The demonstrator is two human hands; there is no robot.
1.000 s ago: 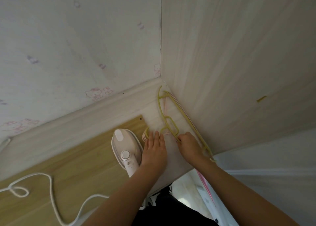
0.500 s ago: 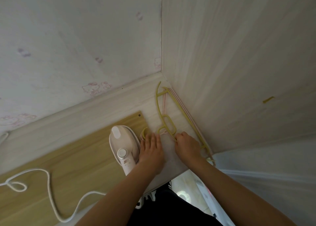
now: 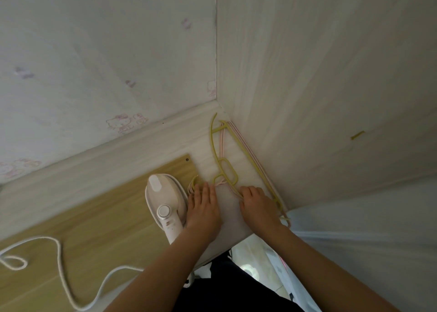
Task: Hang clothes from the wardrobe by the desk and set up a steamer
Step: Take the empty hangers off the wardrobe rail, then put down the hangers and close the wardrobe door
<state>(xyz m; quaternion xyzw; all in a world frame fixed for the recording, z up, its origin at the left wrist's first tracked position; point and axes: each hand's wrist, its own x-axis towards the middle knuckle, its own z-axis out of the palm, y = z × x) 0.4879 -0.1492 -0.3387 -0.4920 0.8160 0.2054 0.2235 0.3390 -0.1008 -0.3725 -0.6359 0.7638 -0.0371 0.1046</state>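
Left hand flat, fingers straight on the hook ends; right hand curled round one arm of the hangers — stacked centre frame, by the steamer. Thin plastic, probably light, springy, tangle-prone — best gripped together at the necks.

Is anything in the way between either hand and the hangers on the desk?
Nothing visible. The left hand lies flat on the hook ends of the hangers, right beside the steamer; the right hand curls its fingers round their near bar.
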